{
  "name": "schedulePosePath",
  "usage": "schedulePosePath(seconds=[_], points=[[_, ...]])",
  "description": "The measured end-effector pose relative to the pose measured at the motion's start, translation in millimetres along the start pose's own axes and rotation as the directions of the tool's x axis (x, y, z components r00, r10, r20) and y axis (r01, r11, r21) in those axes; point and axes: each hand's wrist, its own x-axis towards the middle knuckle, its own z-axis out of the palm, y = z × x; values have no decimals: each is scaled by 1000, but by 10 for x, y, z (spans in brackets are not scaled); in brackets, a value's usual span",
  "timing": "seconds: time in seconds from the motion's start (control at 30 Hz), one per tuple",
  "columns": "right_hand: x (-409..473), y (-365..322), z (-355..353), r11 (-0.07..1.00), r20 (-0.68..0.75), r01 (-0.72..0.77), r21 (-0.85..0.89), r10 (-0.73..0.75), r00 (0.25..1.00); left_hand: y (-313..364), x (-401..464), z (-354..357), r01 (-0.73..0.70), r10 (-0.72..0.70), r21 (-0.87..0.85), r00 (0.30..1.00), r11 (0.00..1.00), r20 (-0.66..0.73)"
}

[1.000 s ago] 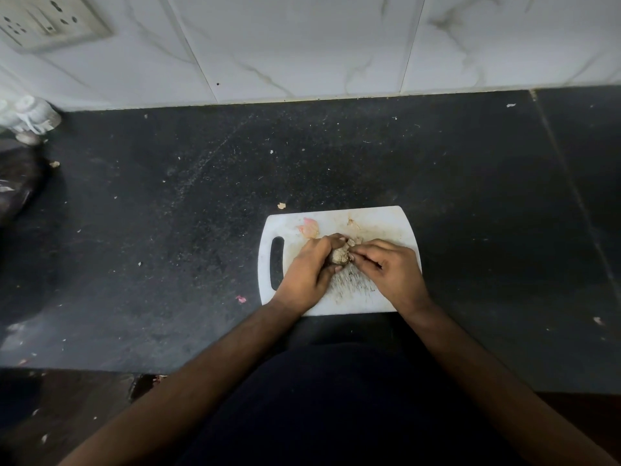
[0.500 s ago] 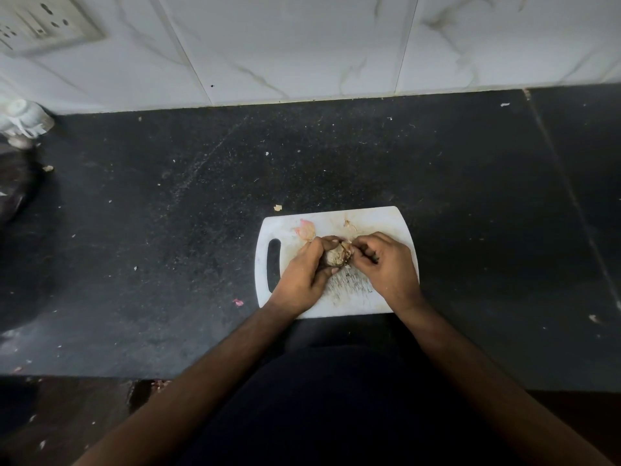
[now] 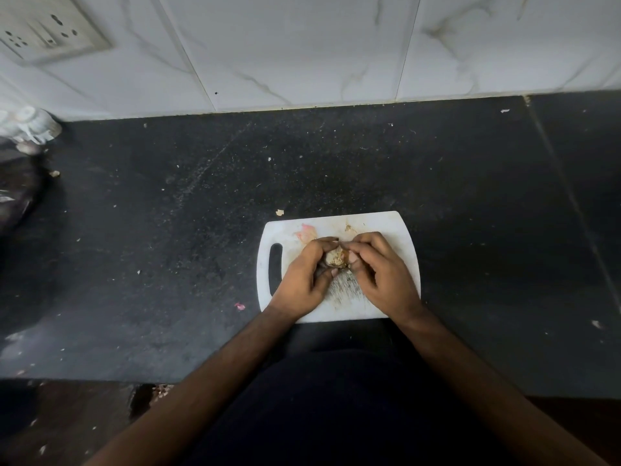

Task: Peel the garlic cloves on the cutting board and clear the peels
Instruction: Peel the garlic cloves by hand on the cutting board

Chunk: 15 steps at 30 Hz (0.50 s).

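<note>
Garlic (image 3: pixel 336 257) is held just above the white board (image 3: pixel 400 237), pinched between both hands. Left hand (image 3: pixel 304 279) curls around its left side; right hand (image 3: pixel 383 275) fingertips grip its top. Pink peel (image 3: pixel 307 232) lies on the board; the board rests on the dark desk (image 3: pixel 168 230).

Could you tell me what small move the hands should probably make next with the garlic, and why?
Probably pull the right hand away to strip skin, since both hands pinch the garlic over the cutting board, with the left hand cupping it, and it looks papery.
</note>
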Motion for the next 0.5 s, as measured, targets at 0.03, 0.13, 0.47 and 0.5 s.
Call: schedulePosePath(seconds=[0.03,0.13,0.47,0.5], points=[[12,17,5,1000,-8,-4,22,4,1000,3,2,0,-16,16,19,1000,1000,3],[42,84,3,997,-54,-39,73,43,998,1,3,24,-40,38,72,998,997,40],[-55,116,48,997,-112,58,-47,-63,992,4,-26,101,54,-54,-23,998,998,-29],[-62,111,49,995,-110,83,-60,-89,990,0,-37,99,35,-35,0,999,999,-30]])
